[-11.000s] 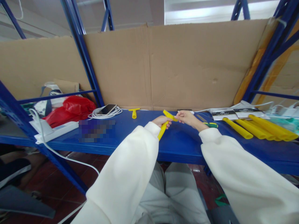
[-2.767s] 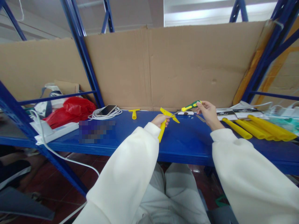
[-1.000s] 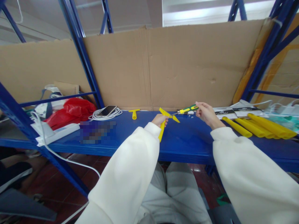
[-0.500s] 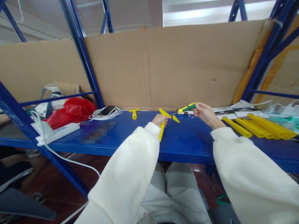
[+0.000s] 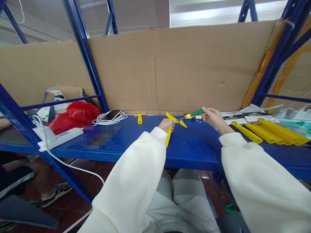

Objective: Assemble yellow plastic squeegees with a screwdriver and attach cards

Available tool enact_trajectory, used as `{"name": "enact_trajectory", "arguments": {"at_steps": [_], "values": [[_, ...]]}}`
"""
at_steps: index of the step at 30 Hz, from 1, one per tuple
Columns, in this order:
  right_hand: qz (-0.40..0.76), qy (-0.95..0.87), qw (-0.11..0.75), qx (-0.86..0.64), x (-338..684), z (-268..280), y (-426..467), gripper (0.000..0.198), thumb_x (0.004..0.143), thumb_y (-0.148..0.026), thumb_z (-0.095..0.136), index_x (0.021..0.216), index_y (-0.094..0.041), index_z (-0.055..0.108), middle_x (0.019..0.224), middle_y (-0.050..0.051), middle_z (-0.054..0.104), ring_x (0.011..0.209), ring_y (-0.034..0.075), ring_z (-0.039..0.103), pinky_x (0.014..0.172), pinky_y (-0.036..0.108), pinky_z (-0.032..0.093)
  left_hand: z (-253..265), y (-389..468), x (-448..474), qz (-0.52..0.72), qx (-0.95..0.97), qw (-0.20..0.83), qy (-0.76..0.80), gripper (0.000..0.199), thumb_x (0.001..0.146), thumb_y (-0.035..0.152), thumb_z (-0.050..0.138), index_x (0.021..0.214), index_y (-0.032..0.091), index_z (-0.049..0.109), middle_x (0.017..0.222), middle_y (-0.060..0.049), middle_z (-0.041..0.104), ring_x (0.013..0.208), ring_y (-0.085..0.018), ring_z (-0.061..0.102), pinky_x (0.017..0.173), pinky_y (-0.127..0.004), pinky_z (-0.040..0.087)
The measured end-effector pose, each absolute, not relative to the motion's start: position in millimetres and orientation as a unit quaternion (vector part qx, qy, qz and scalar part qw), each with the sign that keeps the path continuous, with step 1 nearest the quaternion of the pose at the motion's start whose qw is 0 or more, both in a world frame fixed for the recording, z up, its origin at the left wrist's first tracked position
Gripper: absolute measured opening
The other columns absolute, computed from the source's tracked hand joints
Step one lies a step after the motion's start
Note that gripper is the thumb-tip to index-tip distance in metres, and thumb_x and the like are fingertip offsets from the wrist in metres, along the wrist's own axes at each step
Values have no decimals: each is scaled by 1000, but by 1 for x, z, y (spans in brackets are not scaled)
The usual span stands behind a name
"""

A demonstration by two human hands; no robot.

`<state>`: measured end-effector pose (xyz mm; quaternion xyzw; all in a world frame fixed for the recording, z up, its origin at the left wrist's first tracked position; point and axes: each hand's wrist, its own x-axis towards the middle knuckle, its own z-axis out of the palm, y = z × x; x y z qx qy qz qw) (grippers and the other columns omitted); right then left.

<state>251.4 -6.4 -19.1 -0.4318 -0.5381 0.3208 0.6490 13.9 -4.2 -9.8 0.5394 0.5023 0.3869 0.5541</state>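
My left hand [image 5: 167, 124] is closed around a yellow tube [image 5: 168, 137] with thin yellow blades [image 5: 172, 116] at its top, like a small propeller. In my right hand [image 5: 213, 118] is a green and yellow screwdriver [image 5: 197, 113], gripped by the end of its handle with the fingertips. Its shaft points left and meets the hub between the blades; the exact contact is too small to make out. Behind and left of my left hand, a yellow T-shaped piece [image 5: 140, 118] stands on the blue shelf [image 5: 194, 145]. Small shiny bits [image 5: 199, 121] lie below the screwdriver.
Several yellow tubes [image 5: 272, 133] lie at the right, near white and black packaging [image 5: 255, 116]. At left are a coiled white cable [image 5: 103, 120] with a phone [image 5: 112, 115], a red bag [image 5: 77, 115] and a white power strip [image 5: 63, 138]. Cardboard [image 5: 201, 68] stands behind.
The screwdriver handle has turned in my right fingers, now showing more green, and its angle has shifted slightly. My left hand stays put. At lower left, another person's leg and shoe have come into view.
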Motion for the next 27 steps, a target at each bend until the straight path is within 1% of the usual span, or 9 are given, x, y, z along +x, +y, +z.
{"name": "enact_trajectory", "arguments": {"at_steps": [3, 7, 9, 13, 16, 19, 21, 24, 27], "values": [[313, -535, 657, -429, 250, -19, -7, 47, 65, -60, 82, 73, -22, 56, 48, -5, 56, 39, 7, 47, 37, 18, 37, -9, -5, 14, 387, 540, 554, 502, 29, 90, 2, 53, 65, 16, 48, 45, 6, 43, 36, -6, 37, 42, -20, 29], [312, -535, 657, -430, 250, -19, -7, 45, 68, -61, 80, 77, -22, 61, 46, -6, 53, 37, 7, 44, 35, 18, 34, -11, -4, 13, 391, 538, 555, 499, 27, 86, 3, 61, 65, 16, 49, 46, 6, 44, 36, -6, 37, 42, -20, 28], [329, -540, 651, -420, 251, -18, -8, 42, 70, -58, 80, 79, -21, 62, 47, -6, 53, 39, 8, 46, 37, 19, 36, -11, -3, 13, 390, 539, 555, 500, 26, 86, 3, 60, 66, 16, 49, 46, 6, 44, 36, -6, 37, 42, -20, 29], [357, -558, 643, -384, 250, -16, -10, 34, 74, -49, 80, 86, -22, 64, 56, -4, 57, 48, 10, 54, 43, 21, 43, -10, -3, 13, 387, 540, 552, 504, 23, 88, 3, 56, 69, 15, 52, 46, 6, 44, 37, -7, 38, 43, -21, 30], [370, -565, 639, -368, 249, -15, -12, 33, 73, -46, 82, 82, -22, 62, 56, -4, 56, 49, 10, 53, 44, 21, 43, -8, -5, 13, 385, 539, 549, 509, 21, 88, 3, 55, 71, 15, 53, 46, 7, 43, 37, -7, 38, 42, -20, 30], [366, -565, 641, -370, 249, -16, -12, 40, 70, -51, 83, 73, -22, 57, 52, -6, 52, 44, 7, 47, 42, 19, 40, -7, -7, 13, 383, 539, 547, 513, 23, 90, 3, 53, 71, 15, 52, 45, 7, 43, 37, -7, 38, 42, -20, 29], [356, -560, 642, -384, 249, -17, -11, 44, 69, -55, 82, 69, -21, 54, 52, -5, 54, 43, 7, 46, 41, 18, 39, -7, -7, 13, 382, 542, 547, 511, 25, 91, 3, 51, 69, 15, 51, 44, 7, 42, 36, -7, 37, 41, -20, 29], [354, -546, 645, -401, 249, -17, -9, 46, 67, -56, 83, 68, -21, 53, 55, -4, 58, 44, 7, 49, 41, 18, 40, -8, -7, 13, 382, 545, 550, 505, 27, 91, 2, 52, 68, 16, 50, 44, 7, 42, 36, -7, 37, 41, -20, 29], [355, -537, 650, -403, 249, -17, -9, 46, 65, -57, 84, 72, -22, 55, 52, -5, 58, 42, 7, 48, 39, 17, 38, -9, -5, 13, 382, 545, 554, 501, 25, 89, 3, 55, 68, 15, 51, 45, 6, 43, 37, -7, 38, 41, -21, 29]]}}
